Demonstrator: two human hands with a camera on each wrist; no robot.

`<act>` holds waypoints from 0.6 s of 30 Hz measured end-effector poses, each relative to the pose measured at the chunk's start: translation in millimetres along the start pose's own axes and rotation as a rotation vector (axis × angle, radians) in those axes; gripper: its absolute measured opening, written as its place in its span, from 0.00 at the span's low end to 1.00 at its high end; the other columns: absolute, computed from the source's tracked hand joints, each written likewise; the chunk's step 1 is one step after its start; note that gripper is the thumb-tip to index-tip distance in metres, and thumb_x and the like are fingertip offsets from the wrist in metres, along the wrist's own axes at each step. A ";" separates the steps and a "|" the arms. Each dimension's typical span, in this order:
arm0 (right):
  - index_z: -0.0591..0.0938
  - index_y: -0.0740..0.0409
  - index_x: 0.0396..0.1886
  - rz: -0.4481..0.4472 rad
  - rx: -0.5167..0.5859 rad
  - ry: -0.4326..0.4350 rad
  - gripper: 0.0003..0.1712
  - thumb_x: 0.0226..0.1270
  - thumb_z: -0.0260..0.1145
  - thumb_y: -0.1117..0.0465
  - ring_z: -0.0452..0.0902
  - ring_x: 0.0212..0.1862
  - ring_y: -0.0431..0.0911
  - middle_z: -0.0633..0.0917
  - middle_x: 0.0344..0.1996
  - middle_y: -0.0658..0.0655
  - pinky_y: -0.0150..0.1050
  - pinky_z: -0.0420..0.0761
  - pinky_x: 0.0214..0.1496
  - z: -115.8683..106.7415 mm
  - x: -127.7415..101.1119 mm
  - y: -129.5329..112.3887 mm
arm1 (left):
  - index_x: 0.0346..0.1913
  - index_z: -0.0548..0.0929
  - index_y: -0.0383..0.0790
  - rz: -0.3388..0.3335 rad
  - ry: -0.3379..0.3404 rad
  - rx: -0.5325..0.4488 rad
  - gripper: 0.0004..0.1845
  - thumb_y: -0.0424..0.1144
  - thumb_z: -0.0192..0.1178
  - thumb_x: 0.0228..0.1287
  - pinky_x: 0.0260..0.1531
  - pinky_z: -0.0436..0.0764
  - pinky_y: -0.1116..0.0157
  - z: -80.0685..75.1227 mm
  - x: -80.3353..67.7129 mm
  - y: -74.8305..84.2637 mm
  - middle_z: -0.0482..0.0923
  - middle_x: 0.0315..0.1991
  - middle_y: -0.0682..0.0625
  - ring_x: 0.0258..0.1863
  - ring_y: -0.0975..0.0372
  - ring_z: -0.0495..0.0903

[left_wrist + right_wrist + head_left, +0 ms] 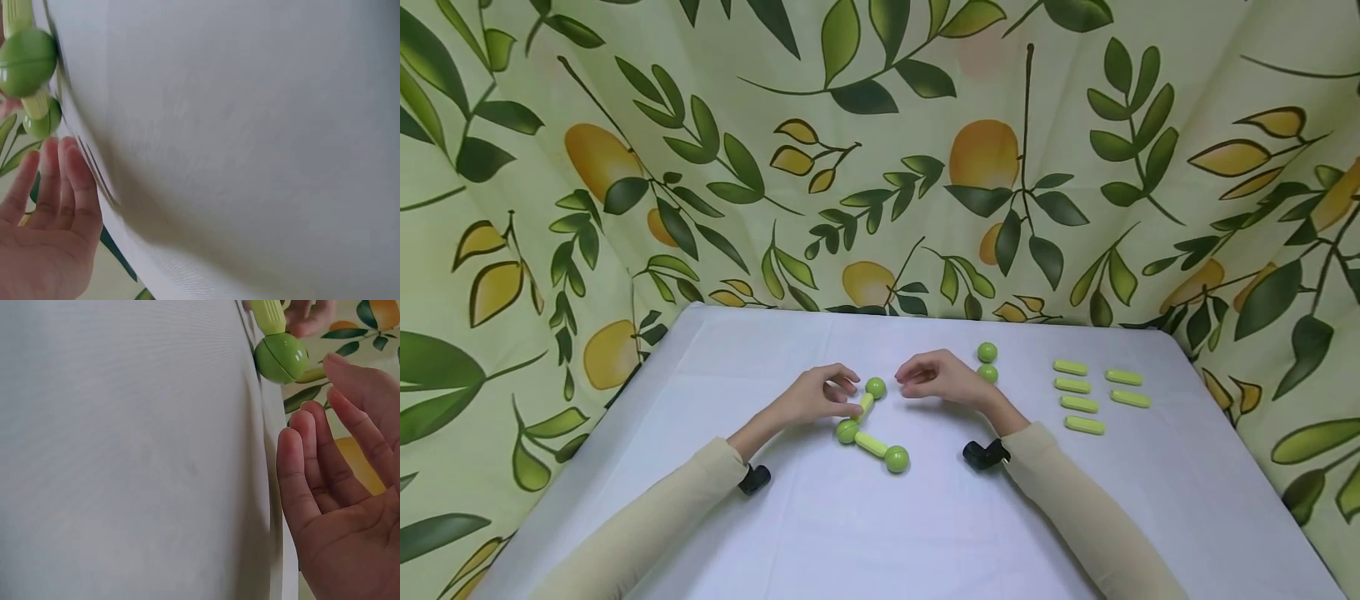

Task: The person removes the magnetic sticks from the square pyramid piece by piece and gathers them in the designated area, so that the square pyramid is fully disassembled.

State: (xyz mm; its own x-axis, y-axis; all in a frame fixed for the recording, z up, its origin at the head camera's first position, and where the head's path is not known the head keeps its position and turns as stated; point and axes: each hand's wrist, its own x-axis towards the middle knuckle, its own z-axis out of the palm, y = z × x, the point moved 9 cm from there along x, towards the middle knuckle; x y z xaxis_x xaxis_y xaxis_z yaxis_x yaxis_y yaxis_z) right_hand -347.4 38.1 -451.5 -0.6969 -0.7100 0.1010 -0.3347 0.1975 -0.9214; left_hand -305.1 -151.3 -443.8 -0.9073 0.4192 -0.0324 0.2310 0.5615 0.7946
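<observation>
Two hands rest mid-table on the white cloth. The left hand (808,398) pinches the upper rod (866,405) of a chain (872,425) of three green balls and two rods; the right hand (942,377) hovers just beside it, fingers loosely curled, holding nothing. Two spare balls (987,362) sit behind the right hand. Six loose rods (1093,395) lie toward the table's right edge.
</observation>
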 end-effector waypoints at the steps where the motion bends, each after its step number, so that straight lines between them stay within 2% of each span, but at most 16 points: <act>1: 0.84 0.69 0.52 0.002 0.004 0.000 0.18 0.64 0.75 0.68 0.84 0.47 0.50 0.86 0.48 0.63 0.41 0.82 0.53 0.9 2.0 -0.2 | 0.56 0.81 0.36 0.000 0.004 0.005 0.26 0.42 0.78 0.57 0.44 0.82 0.60 0.2 -1.8 1.1 0.84 0.44 0.49 0.40 0.61 0.84; 5: 0.85 0.69 0.52 0.007 0.030 -0.001 0.19 0.61 0.76 0.70 0.84 0.47 0.50 0.86 0.47 0.62 0.41 0.82 0.53 5.3 10.9 -1.5 | 0.52 0.83 0.36 0.009 0.005 0.013 0.23 0.42 0.77 0.58 0.41 0.83 0.62 3.6 -6.2 3.5 0.85 0.40 0.50 0.38 0.61 0.84; 11: 0.84 0.70 0.52 -0.036 0.042 -0.035 0.20 0.59 0.76 0.73 0.83 0.48 0.54 0.86 0.47 0.61 0.43 0.82 0.53 16.5 24.2 -6.2 | 0.48 0.85 0.37 0.020 0.001 0.025 0.17 0.42 0.76 0.60 0.39 0.82 0.64 11.3 -4.9 5.2 0.85 0.36 0.53 0.35 0.62 0.83; 18: 0.85 0.67 0.51 -0.015 0.036 -0.047 0.20 0.57 0.77 0.73 0.83 0.49 0.52 0.87 0.46 0.58 0.43 0.81 0.55 20.8 27.1 -3.9 | 0.46 0.86 0.37 0.019 -0.030 0.041 0.12 0.35 0.73 0.62 0.39 0.82 0.64 12.4 -0.5 7.7 0.85 0.36 0.52 0.35 0.62 0.83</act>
State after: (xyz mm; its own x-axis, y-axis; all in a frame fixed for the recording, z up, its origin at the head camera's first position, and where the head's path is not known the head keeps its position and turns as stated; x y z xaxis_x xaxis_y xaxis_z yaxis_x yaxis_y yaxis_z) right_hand -351.8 4.0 -452.9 -0.6609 -0.7441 0.0978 -0.3215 0.1630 -0.9328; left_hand -298.5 -138.3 -445.2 -0.8920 0.4506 -0.0362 0.2628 0.5822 0.7694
